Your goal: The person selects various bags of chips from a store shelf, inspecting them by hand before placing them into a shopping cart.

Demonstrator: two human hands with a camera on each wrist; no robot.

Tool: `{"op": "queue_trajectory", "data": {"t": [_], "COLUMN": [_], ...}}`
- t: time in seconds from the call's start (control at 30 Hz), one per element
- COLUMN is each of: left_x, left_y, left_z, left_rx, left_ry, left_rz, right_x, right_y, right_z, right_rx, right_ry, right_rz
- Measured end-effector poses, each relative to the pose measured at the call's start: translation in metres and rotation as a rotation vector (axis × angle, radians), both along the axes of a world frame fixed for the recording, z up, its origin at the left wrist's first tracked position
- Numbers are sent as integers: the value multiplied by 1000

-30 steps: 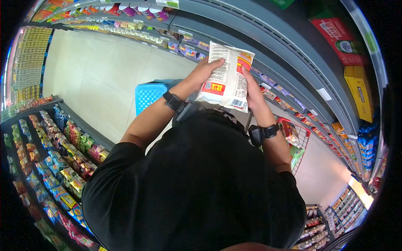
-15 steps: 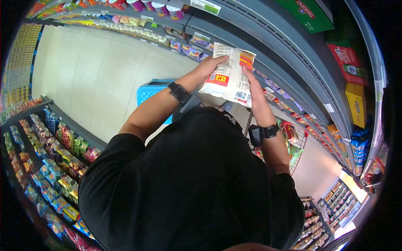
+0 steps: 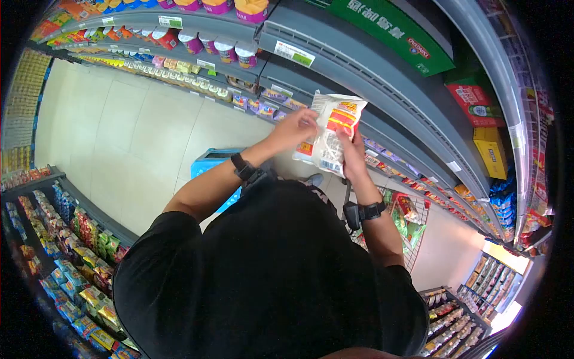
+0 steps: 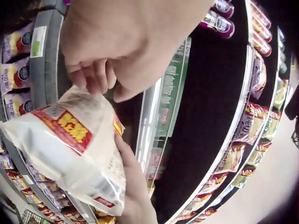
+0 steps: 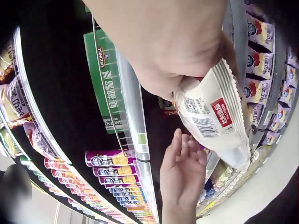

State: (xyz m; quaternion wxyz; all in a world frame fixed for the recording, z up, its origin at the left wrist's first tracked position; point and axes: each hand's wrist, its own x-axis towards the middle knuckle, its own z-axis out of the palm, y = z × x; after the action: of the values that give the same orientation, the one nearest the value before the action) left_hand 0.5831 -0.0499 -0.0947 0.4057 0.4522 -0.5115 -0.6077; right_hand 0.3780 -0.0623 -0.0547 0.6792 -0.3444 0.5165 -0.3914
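Note:
A white snack bag with red and yellow printing is held up in front of the body. My right hand grips it along its right side, thumb on the printed back; in the right wrist view that hand covers one end of the bag, leaving a barcode and a red label visible. My left hand is at the bag's left edge, fingers loosely bent. The right wrist view shows the left palm facing the bag with a gap between them.
Ahead runs a shelf with canned chips, a green carton and a yellow box. A blue basket stands on the floor at left. A wire cart with packages is at right. Snack racks line the left.
My left hand has come off the bag's face, its thumb no longer pressing there. The right hand keeps hold, and the bag has turned slightly and sits lower in view.

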Motion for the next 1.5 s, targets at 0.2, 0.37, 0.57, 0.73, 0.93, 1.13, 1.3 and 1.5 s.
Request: {"op": "queue_trajectory", "data": {"t": [0.2, 0.37, 0.57, 0.73, 0.93, 1.13, 1.3, 1.5], "left_x": [2, 44, 69, 71, 80, 75, 76, 79], "left_y": [6, 14, 17, -35, -83, -99, -104, -143], "left_z": [3, 26, 83, 143, 210, 227, 228, 194], "left_rx": [57, 329, 127, -483, -834, -785, -891, -634], "left_ry": [-55, 259, 265, 186, -35, -18, -41, -94], "left_rz": [254, 129, 13, 188, 352, 426, 431, 507], "right_x": [25, 16, 21, 40, 70, 81, 86, 96], "right_y": [15, 1, -3, -37, -91, -121, -128, -151], "right_z": [33, 35, 69, 144, 186, 186, 198, 158], "right_rx": [-233, -158, -106, -522, -925, -977, -1027, -907], "right_ry": [75, 207, 236, 205, 226, 268, 142, 196], "right_rz": [365, 411, 543, 436, 228, 159, 115, 175]}}
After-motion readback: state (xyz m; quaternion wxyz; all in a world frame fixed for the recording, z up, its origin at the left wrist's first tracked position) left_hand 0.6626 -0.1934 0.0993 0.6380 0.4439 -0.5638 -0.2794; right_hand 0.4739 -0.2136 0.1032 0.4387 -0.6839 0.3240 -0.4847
